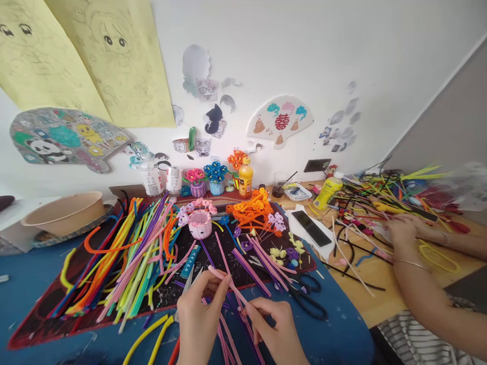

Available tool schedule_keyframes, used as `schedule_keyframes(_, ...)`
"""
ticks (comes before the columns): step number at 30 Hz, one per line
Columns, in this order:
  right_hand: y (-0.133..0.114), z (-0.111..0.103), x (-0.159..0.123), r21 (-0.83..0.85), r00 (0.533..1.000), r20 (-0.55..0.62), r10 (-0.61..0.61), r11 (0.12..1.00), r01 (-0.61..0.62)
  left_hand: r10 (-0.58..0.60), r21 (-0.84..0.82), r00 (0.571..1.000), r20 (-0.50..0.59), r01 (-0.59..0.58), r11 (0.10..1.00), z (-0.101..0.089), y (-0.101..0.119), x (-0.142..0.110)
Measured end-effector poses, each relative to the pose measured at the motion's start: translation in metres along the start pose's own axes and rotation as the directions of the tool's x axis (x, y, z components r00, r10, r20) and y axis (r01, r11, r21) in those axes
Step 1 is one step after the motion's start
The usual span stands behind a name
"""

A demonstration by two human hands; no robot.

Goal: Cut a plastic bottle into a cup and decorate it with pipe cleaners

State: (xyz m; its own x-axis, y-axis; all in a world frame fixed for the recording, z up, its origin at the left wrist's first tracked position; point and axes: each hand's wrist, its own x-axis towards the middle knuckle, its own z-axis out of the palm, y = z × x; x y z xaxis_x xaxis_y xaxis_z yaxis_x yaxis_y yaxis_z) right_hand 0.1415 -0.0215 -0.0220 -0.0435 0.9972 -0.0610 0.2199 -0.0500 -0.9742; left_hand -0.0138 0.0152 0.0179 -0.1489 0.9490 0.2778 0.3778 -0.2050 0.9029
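My left hand [200,312] and my right hand [276,329] are low in the middle, both pinched on one pink pipe cleaner [232,289] that runs between them. The left fingers grip its upper end, the right fingers its lower part. More pink and purple pipe cleaners [249,266] lie under my hands on the black mat [41,314]. A large heap of many-coloured pipe cleaners [129,253] spreads to the left. Just beyond my hands stands a small pink pot [200,224] with pink pipe-cleaner flowers.
Black scissors [306,296] lie right of my hands, a dark phone [311,228] beyond. Orange flowers [253,208], flower pots and bottles stand by the wall. A paper bowl [64,213] sits at left. Another person's hands [401,230] work among pipe cleaners at right.
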Motion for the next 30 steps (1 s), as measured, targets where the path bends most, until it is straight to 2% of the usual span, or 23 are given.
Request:
schedule_keyframes(10, 0.001, -0.002, -0.005, 0.004, 1.000, 0.006, 0.016, 1.000, -0.016, -0.020, 0.019, 0.999, -0.028, 0.020, 1.000, 0.001, -0.001, -0.006)
schedule_keyframes(19, 0.008, 0.002, -0.007, -0.007, 0.999, 0.006, -0.053, 0.999, 0.053, -0.058, -0.005, 0.980, 0.188, 0.060, 0.998, 0.001, 0.006, -0.012)
schedule_keyframes(25, 0.005, 0.005, -0.007, -0.027, 0.996, -0.002, -0.093, 0.995, 0.093, -0.004, 0.062, 0.969, 0.249, -0.012, 0.998, 0.005, 0.008, -0.014)
schedule_keyframes(30, -0.003, 0.005, -0.007, -0.129, 0.977, -0.083, -0.195, 0.975, 0.183, 0.013, 0.031, 0.975, 0.222, -0.020, 0.999, 0.001, 0.006, -0.018)
